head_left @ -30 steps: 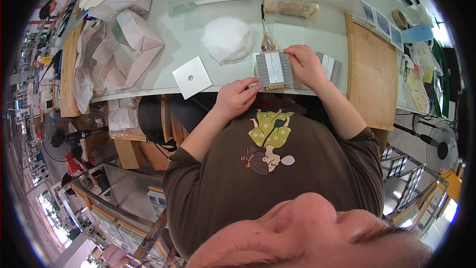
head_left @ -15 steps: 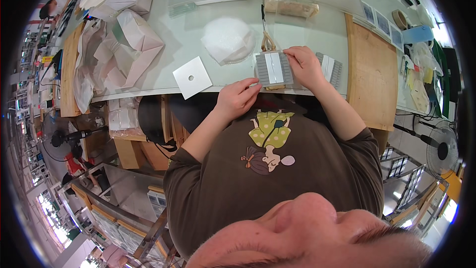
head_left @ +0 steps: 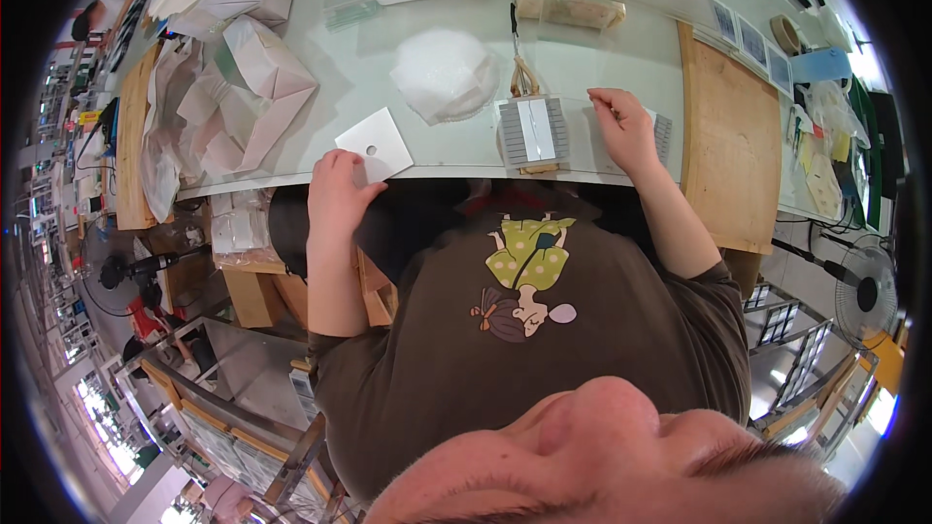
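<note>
My left hand (head_left: 340,192) is at the table's front edge, its fingers curled on the near corner of a white square card (head_left: 377,142) with a small hole. A grey ribbed block (head_left: 529,131) with a pale strip down its middle lies in front of my chest, untouched. My right hand (head_left: 621,124) rests to the right of the block with its fingers bent, partly covering a second grey ribbed piece (head_left: 663,134). Nothing shows inside that hand.
A crumpled white foam wrap (head_left: 442,73) lies behind the card. Folded white paper boxes (head_left: 254,87) pile up at the left. A wooden board (head_left: 723,150) lies at the right, a clear bag of tan parts (head_left: 568,8) at the back. A fan (head_left: 864,293) stands by the floor.
My left hand has left the grey block and moved left to the white card. My right hand has slid a little to the right, off the block.
</note>
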`<control>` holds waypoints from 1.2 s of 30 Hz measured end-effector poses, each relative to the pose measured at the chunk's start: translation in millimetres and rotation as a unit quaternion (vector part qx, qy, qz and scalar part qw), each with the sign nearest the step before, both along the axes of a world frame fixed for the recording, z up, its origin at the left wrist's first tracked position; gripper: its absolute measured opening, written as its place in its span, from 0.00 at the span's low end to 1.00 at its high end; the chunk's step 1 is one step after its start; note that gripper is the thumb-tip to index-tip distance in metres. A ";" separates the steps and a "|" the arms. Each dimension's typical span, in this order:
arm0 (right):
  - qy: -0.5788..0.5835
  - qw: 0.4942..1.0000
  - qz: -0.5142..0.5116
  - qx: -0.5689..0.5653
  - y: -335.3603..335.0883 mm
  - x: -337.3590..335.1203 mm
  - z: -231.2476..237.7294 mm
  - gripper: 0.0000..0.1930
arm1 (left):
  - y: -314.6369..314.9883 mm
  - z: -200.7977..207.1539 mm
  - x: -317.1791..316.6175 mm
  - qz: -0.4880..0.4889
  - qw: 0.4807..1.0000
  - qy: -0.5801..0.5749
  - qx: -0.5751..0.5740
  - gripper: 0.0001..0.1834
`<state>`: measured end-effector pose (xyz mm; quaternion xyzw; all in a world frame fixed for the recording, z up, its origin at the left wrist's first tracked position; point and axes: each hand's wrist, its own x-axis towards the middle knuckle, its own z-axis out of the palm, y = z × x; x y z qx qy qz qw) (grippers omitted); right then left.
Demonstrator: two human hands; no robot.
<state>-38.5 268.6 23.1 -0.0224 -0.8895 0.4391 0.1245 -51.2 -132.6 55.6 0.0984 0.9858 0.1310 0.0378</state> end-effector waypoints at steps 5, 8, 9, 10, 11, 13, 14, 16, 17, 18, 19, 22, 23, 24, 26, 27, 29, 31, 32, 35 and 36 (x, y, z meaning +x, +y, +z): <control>-0.006 1.000 0.017 -0.014 -4.4 -0.7 -1.1 0.08 | -21.1 4.6 -8.5 -0.022 0.997 -0.050 0.056 0.20; -0.010 1.000 0.012 -0.024 -4.5 -1.0 -0.5 0.08 | -43.4 -5.9 -15.8 0.028 0.970 -0.137 0.196 0.17; -0.011 1.000 0.012 -0.023 -4.0 -0.7 0.1 0.08 | -42.4 -9.5 -16.3 0.027 0.970 -0.138 0.197 0.17; -0.013 1.000 0.010 -0.026 -3.6 0.1 1.3 0.08 | -40.6 -15.2 -15.9 0.119 0.946 -0.102 0.284 0.15; -0.016 0.999 0.007 -0.030 -3.6 0.8 2.2 0.08 | -37.6 -18.7 -15.7 0.209 0.905 -0.064 0.365 0.13; -0.010 0.999 0.009 -0.029 -5.3 2.3 6.5 0.08 | -25.3 -25.1 -13.5 0.229 0.843 0.059 0.483 0.11; -0.004 0.999 0.013 -0.029 -7.6 4.3 8.9 0.08 | -15.3 -26.1 -10.6 0.243 0.753 0.180 0.584 0.10; -0.034 0.987 0.048 -0.151 -19.5 12.4 12.8 0.09 | 21.0 -10.1 -7.0 0.126 0.818 0.316 0.464 0.10; -0.062 0.957 0.084 -0.271 -27.8 17.3 17.4 0.10 | 41.0 0.5 -4.5 0.003 0.841 0.438 0.319 0.11; -0.062 0.957 0.084 -0.271 -37.3 20.9 31.0 0.10 | 58.0 4.9 -1.7 -0.094 0.855 0.416 0.296 0.12; -0.169 0.894 0.149 -0.387 -47.5 22.2 52.7 0.11 | 73.4 6.7 2.4 -0.187 0.861 0.390 0.268 0.14; -0.265 0.822 0.174 -0.473 -61.6 21.5 59.0 0.12 | 118.0 2.2 7.2 -0.341 0.832 0.325 0.293 0.16; -0.260 0.838 0.137 -0.460 -62.1 20.9 51.8 0.13 | 129.6 -1.7 9.8 -0.295 0.830 0.353 0.316 0.17; -0.221 0.843 0.104 -0.479 -54.6 14.4 39.7 0.14 | 133.3 -6.9 11.5 -0.247 0.825 0.380 0.339 0.19; -0.211 0.814 0.040 -0.540 -31.6 -0.4 32.8 0.15 | 129.9 -15.4 5.6 -0.249 0.852 0.317 0.335 0.19; -0.203 0.775 -0.025 -0.598 -20.4 -5.0 31.1 0.16 | 128.3 -19.5 3.6 -0.249 0.876 0.248 0.329 0.20; -0.216 0.757 -0.003 -0.616 -2.1 -7.6 21.7 0.16 | 125.6 -27.6 7.2 -0.269 0.890 0.236 0.282 0.20; -0.232 0.738 0.019 -0.633 3.8 -8.8 15.3 0.16 | 124.2 -33.2 11.1 -0.304 0.892 0.227 0.248 0.19; -0.240 0.735 0.013 -0.634 2.9 -8.5 15.7 0.16 | 123.2 -34.1 11.7 -0.303 0.892 0.226 0.248 0.19; -0.248 0.734 0.014 -0.632 4.1 -8.5 11.1 0.16 | 121.6 -37.7 11.7 -0.316 0.890 0.224 0.241 0.17; -0.248 0.735 0.021 -0.631 4.6 -9.3 9.0 0.16 | 122.1 -39.7 11.8 -0.314 0.889 0.230 0.242 0.16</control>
